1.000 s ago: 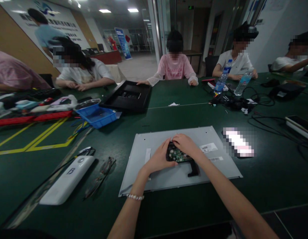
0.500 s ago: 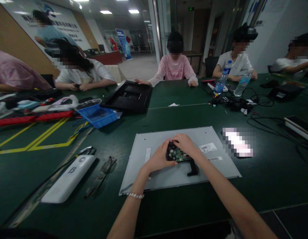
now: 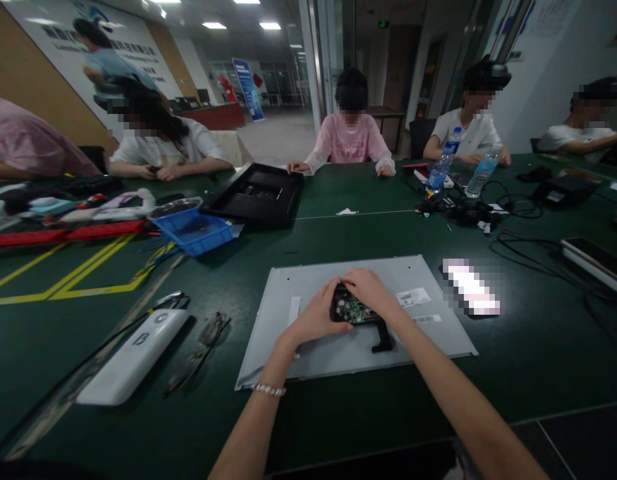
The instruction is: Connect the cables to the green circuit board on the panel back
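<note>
A green circuit board (image 3: pixel 356 311) in a black frame sits over a flat grey metal panel (image 3: pixel 323 360) on the table. My left hand (image 3: pixel 316 313) grips the board's left side, thumb along the near edge and fingers at the far corner. My right hand (image 3: pixel 366 288) reaches over the board's far edge with its fingers bent down beside the left fingertips; what these pinch is hidden. A black bracket-like arm (image 3: pixel 383 337) juts from the board toward me. White labels (image 3: pixel 412 297) are stuck on the panel's right part.
Left of the panel lie eyeglasses (image 3: pixel 198 353) and a white power bank (image 3: pixel 133 357) with a cable. A lit phone (image 3: pixel 469 287) lies to the right. Farther off are a blue tray (image 3: pixel 193 233), a black monitor casing (image 3: pixel 256 193), bottles (image 3: pixel 444 160) and tangled cables. Several people sit around the table.
My hands keep nearly the same hold on the board. The whole view has shifted slightly. Across the table, a person's hand on the black casing has moved a little to the right.
</note>
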Available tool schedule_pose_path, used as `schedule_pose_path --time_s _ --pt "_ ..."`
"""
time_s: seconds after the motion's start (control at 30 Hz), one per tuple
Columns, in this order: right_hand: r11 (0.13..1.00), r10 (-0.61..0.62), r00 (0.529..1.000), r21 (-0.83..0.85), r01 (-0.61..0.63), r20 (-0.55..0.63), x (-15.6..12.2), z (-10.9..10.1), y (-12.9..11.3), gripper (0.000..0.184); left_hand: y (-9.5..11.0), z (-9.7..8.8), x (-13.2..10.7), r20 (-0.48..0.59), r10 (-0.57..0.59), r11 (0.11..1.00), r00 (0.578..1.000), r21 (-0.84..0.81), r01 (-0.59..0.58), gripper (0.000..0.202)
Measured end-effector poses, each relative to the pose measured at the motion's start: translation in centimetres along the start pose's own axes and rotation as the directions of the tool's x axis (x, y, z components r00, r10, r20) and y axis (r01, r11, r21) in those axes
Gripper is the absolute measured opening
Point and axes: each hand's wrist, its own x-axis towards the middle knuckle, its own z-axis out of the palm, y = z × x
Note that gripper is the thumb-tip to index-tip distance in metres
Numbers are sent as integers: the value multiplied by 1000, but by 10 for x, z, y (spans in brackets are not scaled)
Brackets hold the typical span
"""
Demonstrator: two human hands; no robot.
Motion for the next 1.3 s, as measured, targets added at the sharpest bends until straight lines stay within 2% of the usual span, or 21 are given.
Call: schedule_pose_path --time_s 0.17,0.27,0.43,0.53,0.63,0.73,0.83,1.03,1.17,1.3 --pt "1000 19 1000 3 -19 0 -3 0 -4 26 -2 2 1 -14 0 1000 1000 17 0 107" --pt "999 43 996 19 -41 -73 -9 -10 0 27 -4 4 2 -18 -11 999 1000 32 11 106" --pt "983 164 948 -39 -181 -275 -44 -40 28 28 -6 6 3 -16 -28 998 999 60 29 106" --pt "962 216 914 -87 -260 -343 -70 -47 51 31 -5 5 3 -6 -33 997 999 62 34 105" --pt "950 244 943 -140 -279 -225 -88 -40 69 35 -6 4 3 4 -38 998 999 57 38 104" --pt "957 252 960 -118 -266 -118 -97 -30 79 44 -8 4 2 8 -29 998 1000 51 29 104" --pt "963 263 957 -28 -268 -125 -103 -30 84 45 -9 4 2 12 -30 999 999 40 30 104" --pt "946 302 952 135 -294 -49 -122 -45 89 31 -7 4 3 26 -51 997 998 66 49 106" --pt "938 312 950 158 -308 -5 -131 -48 84 25 -9 5 4 20 -53 997 998 62 51 104" --pt "929 353 934 139 -344 -47 -130 -47 78 22 -10 6 3 25 -56 996 998 71 54 105"
